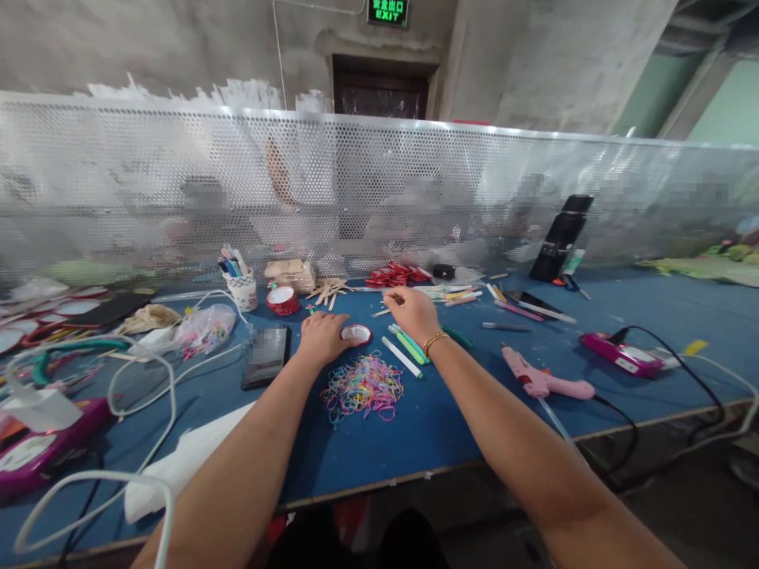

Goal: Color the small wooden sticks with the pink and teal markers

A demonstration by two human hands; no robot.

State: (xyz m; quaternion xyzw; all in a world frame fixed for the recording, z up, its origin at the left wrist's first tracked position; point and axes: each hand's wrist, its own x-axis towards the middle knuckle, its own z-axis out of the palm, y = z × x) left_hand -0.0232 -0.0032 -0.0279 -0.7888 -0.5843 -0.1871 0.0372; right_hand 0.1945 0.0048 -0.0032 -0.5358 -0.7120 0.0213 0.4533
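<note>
Head view, left hand: your left hand (323,336) lies at the left edge of a small round lid, thumb and fingers reaching its rim; whether they grip it, you cannot tell from here.
Lid: the red-rimmed, white-centred lid (357,335) sits on the table (451,427) in front of you, between your hands and just beyond the rubber bands.
Right hand: your right hand (410,312) is to the right of the lid and a little farther off, fingers curled in; you cannot tell whether they hold anything. A bracelet (436,341) circles your wrist.
Rubber bands: a loose, many-coloured heap of rubber bands (364,387) lies on the near side of the lid.
Markers: green and white markers (409,345) lie just beside your right wrist.
Far side: a stack of red lids (283,300), wooden sticks (330,291) and a heap of red pieces (397,275) lie before the mesh screen (379,190).
Left: a phone (266,357) lies beside your left hand.
Right: a pink glue gun (542,377) lies beyond your right forearm.
</note>
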